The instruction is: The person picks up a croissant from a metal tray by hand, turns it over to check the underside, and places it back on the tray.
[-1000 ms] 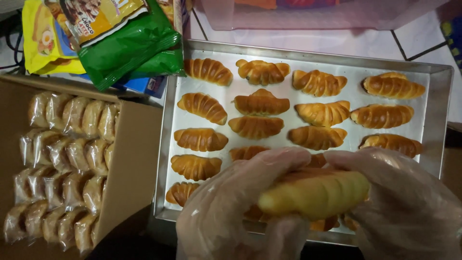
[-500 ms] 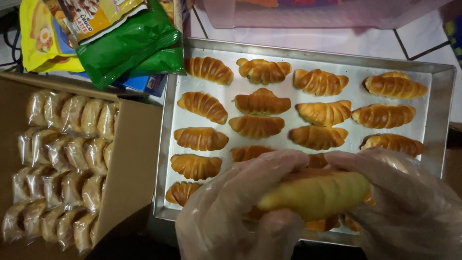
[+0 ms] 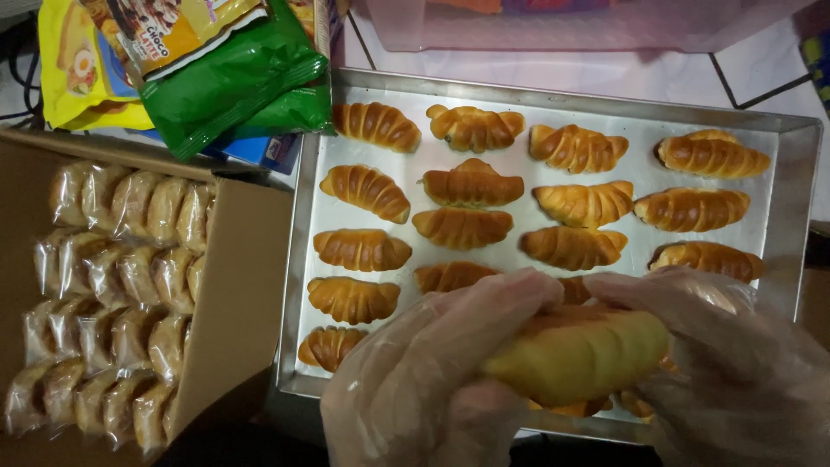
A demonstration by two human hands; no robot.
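Both hands wear clear plastic gloves and clamp one golden bread roll [image 3: 577, 353] at six o'clock: the left hand [image 3: 432, 380] grips its left end, the right hand [image 3: 735, 363] its right end. The roll sits above the near edge of the metal tray [image 3: 791, 216] of baked rolls. At nine o'clock is a cardboard box [image 3: 233, 285] of wrapped rolls.

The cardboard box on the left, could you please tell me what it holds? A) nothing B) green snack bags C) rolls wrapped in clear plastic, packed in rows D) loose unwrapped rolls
C: the box holds rows of wrapped rolls in clear plastic, while the unwrapped ones lie on the tray and the green bag lies outside the box.
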